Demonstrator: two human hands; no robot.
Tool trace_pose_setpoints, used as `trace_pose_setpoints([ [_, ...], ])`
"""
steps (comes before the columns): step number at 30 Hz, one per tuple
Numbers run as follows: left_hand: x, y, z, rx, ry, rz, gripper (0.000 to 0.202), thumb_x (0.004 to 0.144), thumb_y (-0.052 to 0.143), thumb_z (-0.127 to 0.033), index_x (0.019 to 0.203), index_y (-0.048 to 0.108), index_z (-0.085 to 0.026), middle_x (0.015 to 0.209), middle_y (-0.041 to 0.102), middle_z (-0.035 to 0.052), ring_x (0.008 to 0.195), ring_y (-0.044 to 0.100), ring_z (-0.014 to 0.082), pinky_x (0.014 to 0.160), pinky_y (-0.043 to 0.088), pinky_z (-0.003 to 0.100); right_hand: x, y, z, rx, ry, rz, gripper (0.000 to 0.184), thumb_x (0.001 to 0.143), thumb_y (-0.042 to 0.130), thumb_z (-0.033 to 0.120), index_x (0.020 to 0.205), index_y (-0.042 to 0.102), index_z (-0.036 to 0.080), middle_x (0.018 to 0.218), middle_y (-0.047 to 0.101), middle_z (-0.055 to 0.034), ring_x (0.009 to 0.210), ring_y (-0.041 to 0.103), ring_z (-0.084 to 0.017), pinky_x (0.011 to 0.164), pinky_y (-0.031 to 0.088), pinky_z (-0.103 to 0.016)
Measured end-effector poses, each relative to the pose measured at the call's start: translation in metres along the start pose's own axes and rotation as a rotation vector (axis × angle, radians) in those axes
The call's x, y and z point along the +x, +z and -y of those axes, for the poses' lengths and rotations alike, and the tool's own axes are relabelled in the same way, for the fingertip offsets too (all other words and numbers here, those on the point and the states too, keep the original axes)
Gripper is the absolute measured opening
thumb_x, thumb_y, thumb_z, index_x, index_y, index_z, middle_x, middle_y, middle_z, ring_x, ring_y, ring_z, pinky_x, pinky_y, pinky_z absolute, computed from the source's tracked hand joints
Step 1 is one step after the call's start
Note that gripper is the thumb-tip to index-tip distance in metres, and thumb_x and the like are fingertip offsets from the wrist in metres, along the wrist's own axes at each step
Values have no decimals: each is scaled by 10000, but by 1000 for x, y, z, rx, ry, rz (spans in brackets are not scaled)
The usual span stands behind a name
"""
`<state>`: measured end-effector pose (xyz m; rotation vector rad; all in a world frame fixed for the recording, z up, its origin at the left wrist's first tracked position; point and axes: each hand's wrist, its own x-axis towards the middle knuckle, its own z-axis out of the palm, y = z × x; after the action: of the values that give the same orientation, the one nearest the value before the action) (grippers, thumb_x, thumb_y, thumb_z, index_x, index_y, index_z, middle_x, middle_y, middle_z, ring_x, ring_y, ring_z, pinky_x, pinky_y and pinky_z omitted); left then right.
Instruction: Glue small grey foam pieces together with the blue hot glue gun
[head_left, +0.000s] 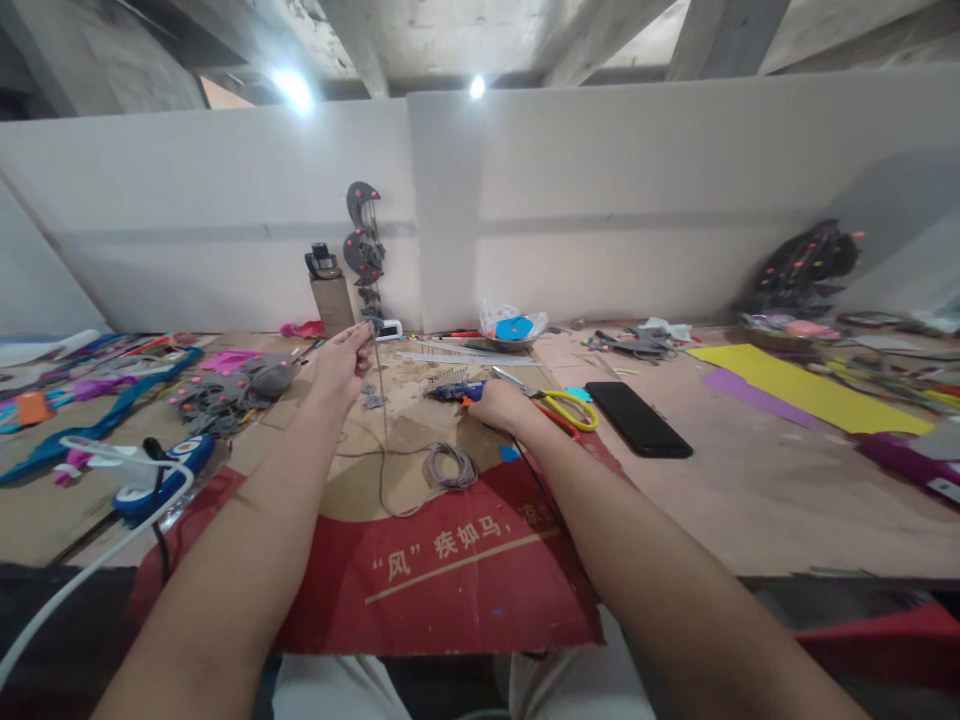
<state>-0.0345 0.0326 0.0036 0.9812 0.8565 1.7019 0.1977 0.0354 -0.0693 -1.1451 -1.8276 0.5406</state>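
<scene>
In the head view, most of the thin grey cord (pixel 466 473) lies loose, partly coiled, on the red-and-tan cardboard sheet (pixel 450 610), seemingly unused; one stretch rises to the left hand (pixel 346 362); whether it is fixed to the small dark piece (pixel 375 324) at the fingertips cannot be told; dark grey, pink-dotted shapes (pixel 364 250) upright by the pale wall (pixel 555 190) look already put together; the left forearm (pixel 289 500) reaches forward, its hand raised, thumb and fingers pinching the cord; the right forearm (pixel 637 540) slants inward, the right hand (pixel 510 408) low, back upward, closed round a blue, dark-tipped tool (pixel 475 389) beyond the coil.
</scene>
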Motion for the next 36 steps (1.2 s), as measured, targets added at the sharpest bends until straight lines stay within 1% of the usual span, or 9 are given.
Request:
trace_pose_setpoints([
  [2,0,0,0,0,-20,-8,109,643,680,-167,662,580,-130,536,443,-55,405,344,11,347,199,143,2,-3,8,-90,117,10,129,586,676,186,559,553,215,559,575,-74,694,604,-265,630,458,-357],
  [4,0,-1,1,0,-33,-12,96,653,672,-165,661,583,-128,546,457,-49,408,349,9,346,203,137,5,-6,19,-157,206,-26,45,644,609,210,672,579,194,663,616,-96,709,608,-265,643,464,-369],
  [5,0,-1,2,0,-39,-15,92,654,670,-163,662,586,-128,548,463,-47,408,352,9,345,205,134,5,-7,25,-161,214,-62,89,678,564,212,758,587,182,741,635,-106,741,612,-260,664,469,-369],
  [8,-1,0,6,10,-77,-20,104,637,686,-154,670,591,-128,548,484,-43,404,361,10,341,200,133,4,-5,44,-28,96,-148,271,713,497,188,978,548,160,917,641,-104,816,617,-223,700,484,-336],
  [11,-3,3,11,31,-113,5,134,615,708,-151,678,595,-119,565,513,-34,400,362,9,335,185,133,-2,0,60,181,1,-106,309,743,473,181,1051,495,176,972,628,-80,760,618,-170,635,500,-290],
  [14,-4,5,15,53,-119,36,153,608,722,-160,677,593,-115,583,524,-28,401,358,7,334,183,132,-8,3,70,343,-19,-36,295,759,444,150,1050,459,188,955,618,-57,650,596,-125,553,497,-255],
  [20,-4,5,22,93,-131,48,173,600,728,-180,676,588,-113,595,534,-14,404,346,8,332,179,134,-10,2,74,361,-28,-89,182,788,440,187,969,450,192,900,598,-44,573,531,-97,526,476,-248],
  [27,-5,6,27,119,-137,65,205,583,751,-207,671,591,-114,573,530,-17,397,333,5,331,175,133,-8,4,63,217,-80,-129,205,814,453,249,1012,465,197,935,614,-59,695,564,-143,649,479,-305],
  [36,-2,2,25,109,-119,67,189,582,744,-194,676,606,-105,602,535,-9,408,341,0,333,180,118,-8,0,70,77,-103,-129,207,796,491,253,991,493,185,878,608,-78,798,581,-216,719,461,-348],
])
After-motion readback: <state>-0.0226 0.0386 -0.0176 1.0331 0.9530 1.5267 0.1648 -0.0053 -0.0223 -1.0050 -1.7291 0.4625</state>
